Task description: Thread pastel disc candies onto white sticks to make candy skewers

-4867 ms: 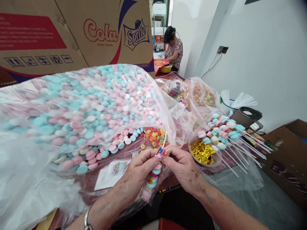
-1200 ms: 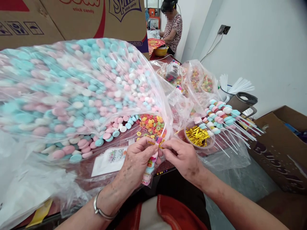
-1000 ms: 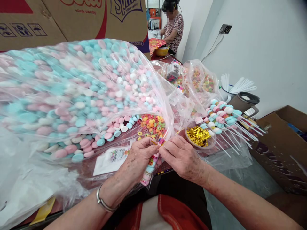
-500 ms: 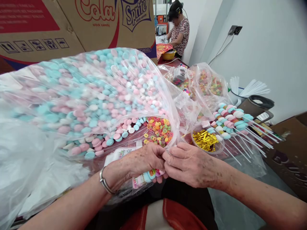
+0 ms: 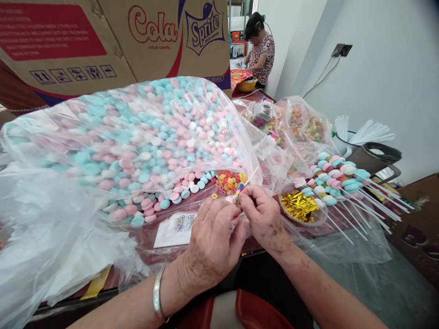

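The right hand (image 5: 265, 219) had thumb and finger pinching the wrapped candy stick (image 5: 241, 188), its white end slanting up beside the loose ring candies (image 5: 226, 182), while the left hand (image 5: 214, 240) curled close against it, its fingertips hidden, so I could not tell how its grip stood. The candy stick was above the near edge of the bench (image 5: 200, 197), between printed sachets (image 5: 175, 230) and a clear bowl (image 5: 322, 218) of gold ties (image 5: 299, 206).
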`<state>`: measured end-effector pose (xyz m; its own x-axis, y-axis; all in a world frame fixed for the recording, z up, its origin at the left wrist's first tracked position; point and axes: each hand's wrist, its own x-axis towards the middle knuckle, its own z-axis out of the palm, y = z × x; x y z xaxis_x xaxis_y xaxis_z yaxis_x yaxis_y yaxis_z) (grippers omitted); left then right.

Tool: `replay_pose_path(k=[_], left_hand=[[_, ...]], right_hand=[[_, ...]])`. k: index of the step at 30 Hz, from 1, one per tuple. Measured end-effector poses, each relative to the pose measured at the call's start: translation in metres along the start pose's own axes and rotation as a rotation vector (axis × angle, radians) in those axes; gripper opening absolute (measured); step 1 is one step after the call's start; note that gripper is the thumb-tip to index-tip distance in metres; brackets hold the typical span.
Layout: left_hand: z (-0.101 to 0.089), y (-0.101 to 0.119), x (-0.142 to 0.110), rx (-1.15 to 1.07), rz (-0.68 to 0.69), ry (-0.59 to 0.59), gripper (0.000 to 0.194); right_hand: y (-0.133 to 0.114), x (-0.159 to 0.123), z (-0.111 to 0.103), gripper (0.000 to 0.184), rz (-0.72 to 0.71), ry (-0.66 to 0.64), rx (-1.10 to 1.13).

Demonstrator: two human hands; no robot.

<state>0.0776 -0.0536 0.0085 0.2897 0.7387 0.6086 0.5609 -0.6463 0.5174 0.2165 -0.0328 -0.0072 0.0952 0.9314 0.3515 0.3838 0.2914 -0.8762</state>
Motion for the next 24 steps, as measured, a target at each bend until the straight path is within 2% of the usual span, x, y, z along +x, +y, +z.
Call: replay_pose_path(k=[3, 4, 5, 6, 8, 9, 11, 12, 13, 14, 16, 19, 22, 24], left_hand=[[-0.007, -0.001, 0.004, -0.487, -0.555, -0.031, 0.024], [-0.011, -0.002, 0.008, -0.675, -0.715, -0.015, 0.031], [-0.016, -0.004, 0.013, -0.856, -0.804, 0.024, 0.038], [-0.023, -0.007, 0.018, -1.012, -0.819, 0.056, 0.045], [-0.040, -0.013, 0.026, -1.191, -0.671, 0.064, 0.056], [-0.050, -0.017, 0.027, -1.210, -0.584, -0.022, 0.059], [-0.066, -0.024, 0.023, -1.107, -0.454, -0.319, 0.060], [-0.071, -0.027, 0.019, -0.979, -0.466, -0.433, 0.056], [-0.073, -0.029, 0.013, -0.843, -0.520, -0.488, 0.052], [-0.074, -0.029, 0.008, -0.727, -0.607, -0.471, 0.046], [-0.069, -0.024, -0.002, -0.643, -0.829, -0.285, 0.032], [-0.061, -0.007, -0.010, -0.836, -1.061, 0.032, 0.027], [-0.070, 0.006, -0.020, -0.921, -1.120, 0.282, 0.034], [-0.092, 0.006, -0.032, -0.847, -1.106, 0.422, 0.035]], right_hand=[[-0.017, -0.002, 0.005, 0.012, 0.068, -0.042, 0.190], [-0.021, -0.004, 0.008, 0.012, 0.051, -0.065, 0.213], [-0.025, -0.007, 0.010, 0.013, 0.023, -0.084, 0.222], [-0.027, -0.008, 0.012, 0.014, -0.003, -0.098, 0.225], [-0.028, -0.010, 0.016, 0.015, -0.020, -0.113, 0.228], [-0.027, -0.009, 0.017, 0.015, -0.012, -0.111, 0.234], [-0.026, -0.009, 0.018, 0.014, -0.007, -0.090, 0.230], [-0.026, -0.009, 0.019, 0.013, -0.028, -0.071, 0.214], [-0.026, -0.010, 0.021, 0.013, -0.067, -0.054, 0.198], [-0.028, -0.013, 0.023, 0.013, -0.114, -0.046, 0.192], [-0.033, -0.022, 0.031, 0.014, -0.193, -0.084, 0.236], [-0.041, -0.041, 0.048, 0.013, -0.131, -0.241, 0.420], [-0.043, -0.055, 0.061, 0.015, -0.034, -0.464, 0.519], [-0.041, -0.060, 0.062, 0.017, -0.100, -0.590, 0.465]])
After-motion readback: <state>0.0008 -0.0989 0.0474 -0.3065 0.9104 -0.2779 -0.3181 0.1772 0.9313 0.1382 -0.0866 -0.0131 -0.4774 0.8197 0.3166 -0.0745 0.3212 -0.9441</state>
